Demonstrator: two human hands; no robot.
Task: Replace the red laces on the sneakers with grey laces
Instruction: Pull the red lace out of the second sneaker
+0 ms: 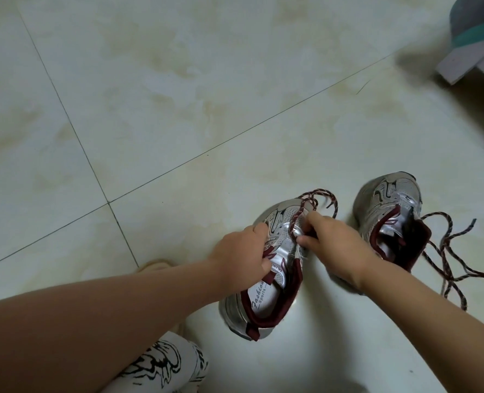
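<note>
Unlacing near sneaker point(266, 279): left hand point(242, 251) grips its side, right hand point(334, 242) pinches red lace point(294, 222); next, pull it through remaining eyelets.

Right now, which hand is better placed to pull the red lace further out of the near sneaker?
The right hand. Its fingers already pinch the red lace over the near sneaker. The left hand grips that shoe's side, steadying it, so it should probably stay put.
</note>
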